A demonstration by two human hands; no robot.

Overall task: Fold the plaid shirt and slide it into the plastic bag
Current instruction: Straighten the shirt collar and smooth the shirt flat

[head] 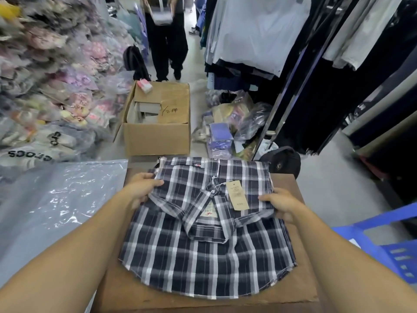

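The navy and white plaid shirt (203, 240) lies partly folded on a brown cardboard surface (140, 292), collar in the middle, hem hanging toward me. A tan price tag (237, 195) rests on its front. My left hand (143, 188) grips the folded left edge, thumb on top. The folded right edge is pinched in my right hand (281, 205). A clear plastic bag (56, 204) lies flat to the left of the shirt, apart from both hands.
An open cardboard box (158, 141) stands just beyond the shirt. Bagged goods are piled at the left (45, 86). Hanging clothes (259, 37) fill the right. A blue plastic stool (388, 240) sits at the right. A person stands in the aisle (168, 41).
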